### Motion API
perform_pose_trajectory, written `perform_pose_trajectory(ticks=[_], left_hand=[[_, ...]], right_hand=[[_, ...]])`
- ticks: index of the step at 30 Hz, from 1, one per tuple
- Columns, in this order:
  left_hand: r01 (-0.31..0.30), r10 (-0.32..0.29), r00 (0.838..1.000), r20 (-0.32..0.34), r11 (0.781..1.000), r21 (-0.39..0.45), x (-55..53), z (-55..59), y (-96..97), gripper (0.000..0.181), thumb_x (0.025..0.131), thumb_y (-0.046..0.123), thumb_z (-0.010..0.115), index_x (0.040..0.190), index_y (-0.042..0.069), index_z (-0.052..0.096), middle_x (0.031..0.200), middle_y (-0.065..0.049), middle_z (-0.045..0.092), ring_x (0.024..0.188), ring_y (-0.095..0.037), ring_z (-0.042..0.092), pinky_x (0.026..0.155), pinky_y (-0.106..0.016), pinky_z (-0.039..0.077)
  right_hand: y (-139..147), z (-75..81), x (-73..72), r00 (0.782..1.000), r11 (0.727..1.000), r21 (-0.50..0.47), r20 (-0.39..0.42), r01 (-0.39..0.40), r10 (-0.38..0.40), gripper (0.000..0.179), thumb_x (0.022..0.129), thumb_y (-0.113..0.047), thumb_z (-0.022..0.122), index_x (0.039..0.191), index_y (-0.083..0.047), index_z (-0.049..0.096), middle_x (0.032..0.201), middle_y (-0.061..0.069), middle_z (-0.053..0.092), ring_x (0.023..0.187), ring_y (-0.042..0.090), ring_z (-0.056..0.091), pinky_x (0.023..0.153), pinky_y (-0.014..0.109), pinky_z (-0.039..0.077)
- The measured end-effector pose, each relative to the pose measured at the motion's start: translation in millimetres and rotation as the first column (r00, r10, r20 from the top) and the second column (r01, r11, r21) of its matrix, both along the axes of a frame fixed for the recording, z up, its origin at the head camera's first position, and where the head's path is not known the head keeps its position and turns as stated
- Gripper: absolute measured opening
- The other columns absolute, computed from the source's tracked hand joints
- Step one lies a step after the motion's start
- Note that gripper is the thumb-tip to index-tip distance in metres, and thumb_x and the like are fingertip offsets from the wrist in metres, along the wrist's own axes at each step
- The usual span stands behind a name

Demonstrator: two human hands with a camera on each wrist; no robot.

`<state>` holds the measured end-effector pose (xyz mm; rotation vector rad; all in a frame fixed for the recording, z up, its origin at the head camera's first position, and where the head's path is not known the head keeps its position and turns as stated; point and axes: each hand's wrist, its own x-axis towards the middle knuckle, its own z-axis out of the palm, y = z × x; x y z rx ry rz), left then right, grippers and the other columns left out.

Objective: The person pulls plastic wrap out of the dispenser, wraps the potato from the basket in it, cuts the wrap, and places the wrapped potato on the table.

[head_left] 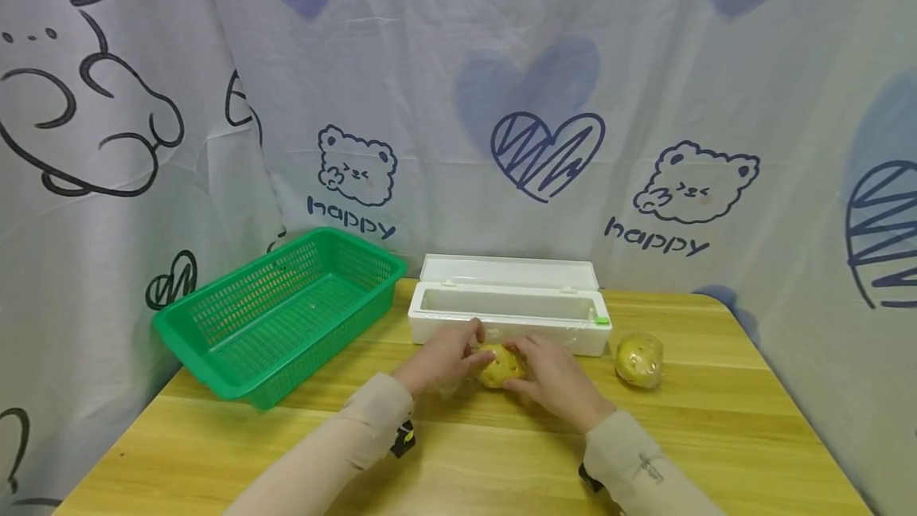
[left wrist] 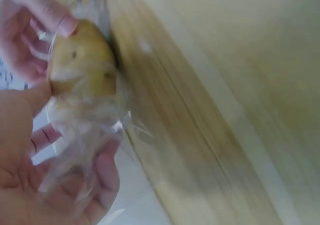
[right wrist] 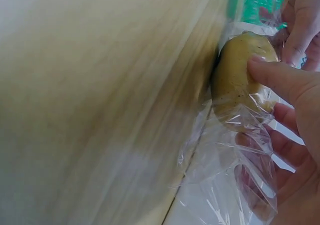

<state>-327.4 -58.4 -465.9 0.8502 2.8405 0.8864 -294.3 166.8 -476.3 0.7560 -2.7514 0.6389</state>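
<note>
A yellow potato [head_left: 496,371] lies on the table between both hands, in front of the white box, with clear cling film around part of it. My left hand [head_left: 446,358] is at its left side. In the left wrist view, the fingers of that hand curl round a loose, crumpled end of cling film [left wrist: 82,140], and the thumb touches the potato [left wrist: 82,55]. My right hand [head_left: 557,379] grips the potato from the right. In the right wrist view, its thumb presses on the potato [right wrist: 235,80], and its fingers are behind loose film [right wrist: 225,170].
A white cling film box [head_left: 510,333] stands behind the hands with its lid raised and a green piece at its right end. To the right sits another potato [head_left: 640,361] wrapped in film. A green plastic basket [head_left: 315,341] is on the left of the wooden table [head_left: 487,468].
</note>
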Motion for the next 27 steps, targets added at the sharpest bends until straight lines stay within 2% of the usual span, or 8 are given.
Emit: perform_pose_trajectory(ticks=[2,5,6,8,9,12,19,27], left_hand=[[0.012,-0.025,0.989,-0.147,0.996,-0.090,6.1,2.2,1.4,0.031,0.105,0.036,0.070,0.121,0.010,0.062,0.095,-0.007,0.072,0.080,-0.017,0.064,0.073,-0.033,0.057],[-0.034,-0.054,0.935,-0.350,0.970,-0.242,15.2,4.6,2.9,0.040,0.100,0.044,0.077,0.127,0.015,0.068,0.117,-0.003,0.073,0.104,-0.022,0.068,0.092,-0.041,0.058],[-0.052,-0.060,0.922,-0.383,0.960,-0.275,17.5,5.6,3.2,0.044,0.097,0.046,0.079,0.129,0.017,0.069,0.122,-0.003,0.074,0.111,-0.024,0.068,0.096,-0.044,0.057],[-0.084,-0.062,0.907,-0.416,0.942,-0.324,19.9,5.6,3.3,0.049,0.093,0.049,0.083,0.131,0.021,0.070,0.129,0.000,0.074,0.119,-0.025,0.066,0.098,-0.046,0.054],[-0.095,-0.058,0.906,-0.420,0.938,-0.335,20.2,5.4,3.1,0.051,0.092,0.049,0.084,0.133,0.022,0.070,0.132,0.001,0.074,0.123,-0.025,0.065,0.098,-0.047,0.052],[-0.084,-0.054,0.911,-0.410,0.946,-0.312,18.8,3.8,1.3,0.054,0.089,0.047,0.088,0.134,0.022,0.070,0.134,0.002,0.075,0.125,-0.025,0.066,0.099,-0.047,0.052],[-0.005,-0.085,0.921,-0.380,0.973,-0.230,11.5,-0.2,-2.8,0.057,0.088,0.036,0.091,0.136,0.015,0.069,0.136,-0.005,0.074,0.125,-0.029,0.069,0.105,-0.052,0.055],[-0.004,-0.095,0.931,-0.352,0.963,-0.268,9.3,4.5,-3.2,0.051,0.093,0.040,0.086,0.135,0.016,0.070,0.133,-0.006,0.073,0.121,-0.030,0.070,0.099,-0.053,0.057]], right_hand=[[0,1.3,-0.3,1.000,1.000,0.007,-0.003,-0.002,0.002,0.056,0.088,-0.027,0.090,0.136,-0.007,0.069,0.125,0.010,0.074,0.115,0.029,0.070,0.104,0.050,0.057],[0,2.7,-1.5,1.000,1.000,0.022,-0.013,-0.009,0.009,0.055,0.089,-0.027,0.090,0.135,-0.006,0.069,0.125,0.009,0.074,0.114,0.029,0.071,0.102,0.050,0.058],[0,2.9,-1.9,1.000,1.000,0.027,-0.015,-0.010,0.011,0.055,0.089,-0.027,0.089,0.135,-0.006,0.069,0.125,0.010,0.074,0.114,0.029,0.070,0.102,0.050,0.058],[1,3.2,-2.6,1.000,0.999,0.037,-0.021,-0.014,0.015,0.055,0.090,-0.028,0.089,0.135,-0.005,0.068,0.127,0.011,0.074,0.116,0.030,0.070,0.103,0.051,0.058],[1,3.2,-2.8,1.000,0.999,0.042,-0.021,-0.014,0.015,0.054,0.090,-0.029,0.088,0.135,-0.005,0.068,0.128,0.011,0.074,0.118,0.031,0.070,0.104,0.052,0.057],[2,2.8,-3.5,1.000,0.999,0.048,-0.021,-0.014,0.015,0.055,0.092,-0.031,0.086,0.137,-0.005,0.068,0.132,0.012,0.073,0.122,0.033,0.069,0.107,0.053,0.056],[2,1.5,-4.9,1.000,0.999,0.040,-0.006,-0.015,0.015,0.056,0.095,-0.032,0.083,0.141,-0.006,0.066,0.140,0.015,0.070,0.127,0.037,0.067,0.110,0.057,0.054],[6,1.6,-4.9,0.999,0.999,0.031,0.047,-0.012,0.011,0.055,0.099,-0.034,0.079,0.145,-0.008,0.065,0.137,0.015,0.070,0.126,0.037,0.067,0.109,0.059,0.053]])
